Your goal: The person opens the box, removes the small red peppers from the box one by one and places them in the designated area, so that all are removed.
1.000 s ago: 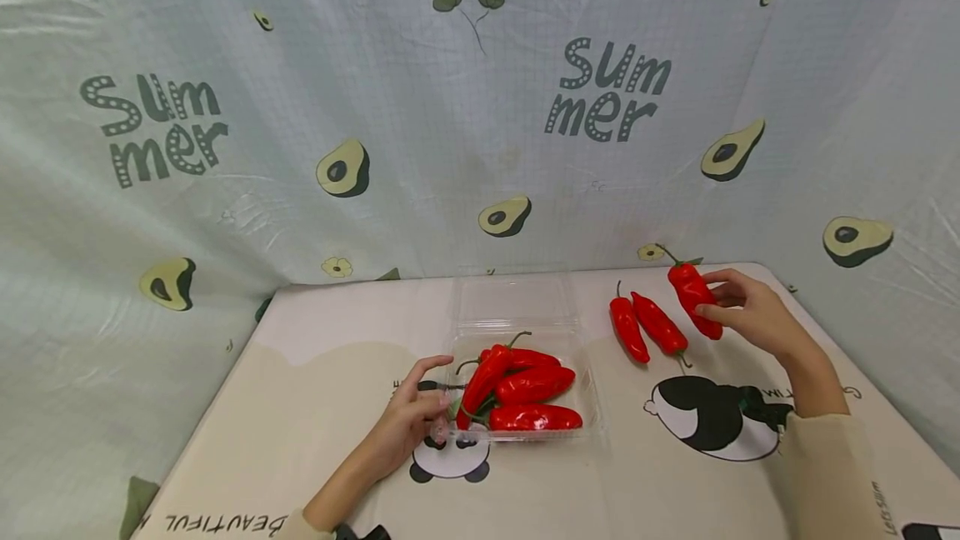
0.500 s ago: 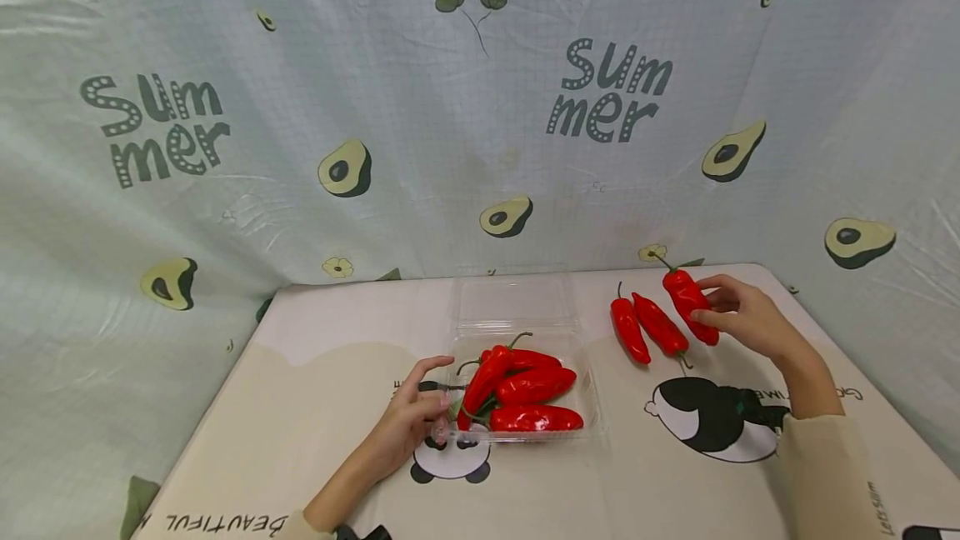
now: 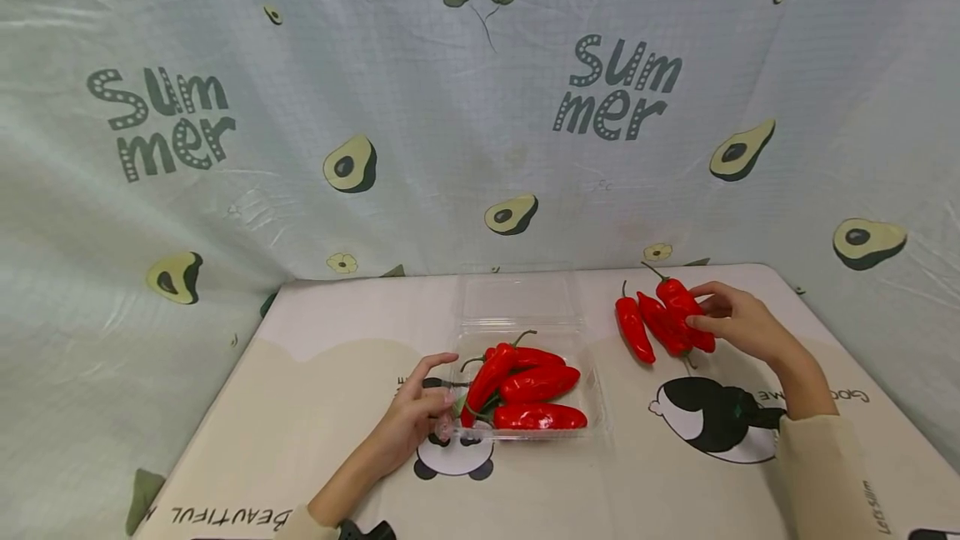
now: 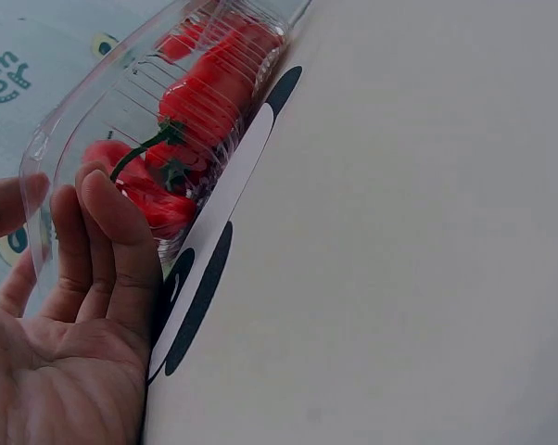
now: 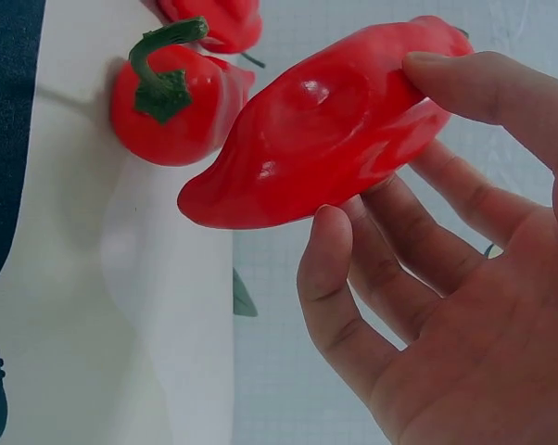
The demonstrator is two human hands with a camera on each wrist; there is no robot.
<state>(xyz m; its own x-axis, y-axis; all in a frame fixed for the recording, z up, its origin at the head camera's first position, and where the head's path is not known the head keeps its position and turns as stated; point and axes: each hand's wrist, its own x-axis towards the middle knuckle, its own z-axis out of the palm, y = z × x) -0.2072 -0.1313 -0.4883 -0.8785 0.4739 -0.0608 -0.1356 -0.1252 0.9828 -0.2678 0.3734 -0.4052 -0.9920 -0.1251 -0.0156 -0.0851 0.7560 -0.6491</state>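
My right hand (image 3: 738, 322) grips a red chili pepper (image 5: 307, 130) between thumb and fingers, its green stem pointing to the back left. In the head view this pepper (image 3: 678, 298) overlaps another red pepper (image 3: 658, 325) lying on the table; whether they touch I cannot tell. A third, slimmer pepper (image 3: 634, 330) lies to the left of them. My left hand (image 3: 408, 419) holds the left wall of a clear plastic clamshell box (image 4: 38, 148), thumb over the rim and fingers against the outside. Several red peppers (image 3: 540, 383) with green stems lie in the box.
The box's clear lid (image 3: 519, 300) lies back toward the wall. A pale printed cloth (image 3: 315, 432) with panda drawings covers the table. Behind it hangs a light curtain (image 3: 420, 107) printed with avocados and lettering.
My right hand has carried its pepper left and slightly toward me, so that it now overlaps the pepper beside it. My left hand and the box stay put; the view shifts slightly.
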